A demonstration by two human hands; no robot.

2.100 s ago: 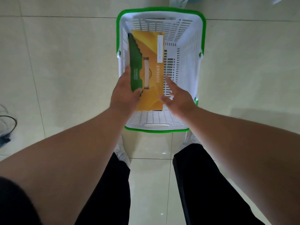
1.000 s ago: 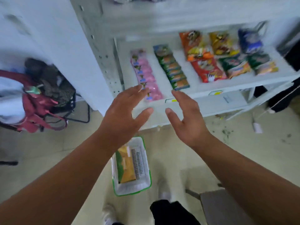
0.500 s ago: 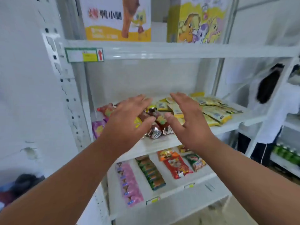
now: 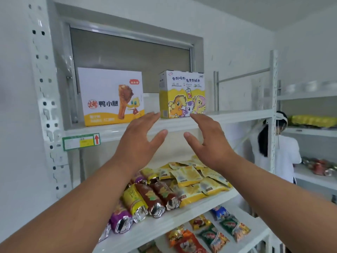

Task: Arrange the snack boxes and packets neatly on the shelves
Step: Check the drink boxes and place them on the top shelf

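Note:
Two boxes stand on the top shelf [image 4: 237, 115]: a white and yellow duck-leg box [image 4: 111, 95] on the left and a yellow cartoon-pony box [image 4: 182, 94] to its right. My left hand [image 4: 140, 143] and my right hand [image 4: 207, 141] are raised, fingers spread and empty, just below and in front of the pony box, one on each side. Neither hand touches it. The middle shelf [image 4: 164, 223] carries foil-wrapped rolls [image 4: 145, 199] and yellow packets [image 4: 191, 178]. Colourful snack packets [image 4: 213, 232] lie on the lower shelf.
A perforated white upright [image 4: 45, 99] frames the rack on the left. A shuttered window [image 4: 127, 59] is behind the top shelf. A person in white [image 4: 275, 148] stands at a second rack [image 4: 310, 132] to the right.
I dropped the yellow and green box back in the floor basket and stood up. My view rose from floor to top shelf, both empty hands lifting from the middle shelf towards the pony box.

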